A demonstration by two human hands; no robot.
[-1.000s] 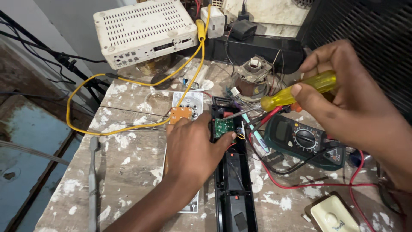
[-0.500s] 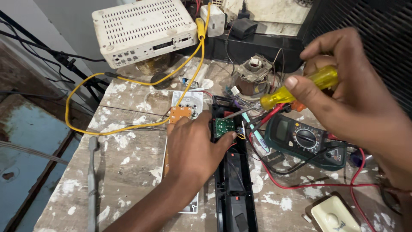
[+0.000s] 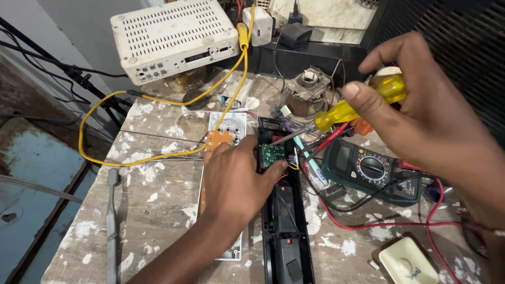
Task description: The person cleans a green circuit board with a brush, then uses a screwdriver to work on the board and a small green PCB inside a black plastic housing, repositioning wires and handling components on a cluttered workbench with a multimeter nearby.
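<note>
Head view of a paint-spattered workbench [image 3: 158,210]. The left hand [image 3: 236,179] lies flat, fingers spread, pressing on a long black housing [image 3: 286,221]; its fingertips touch the small green circuit board [image 3: 272,155] seated at the housing's upper end. The right hand [image 3: 426,121] is closed round the yellow handle of a screwdriver [image 3: 357,105], whose tip meets the board. A multimeter [image 3: 368,168] with red leads lies just beside the housing; a white vented box [image 3: 173,37] stands behind
</note>
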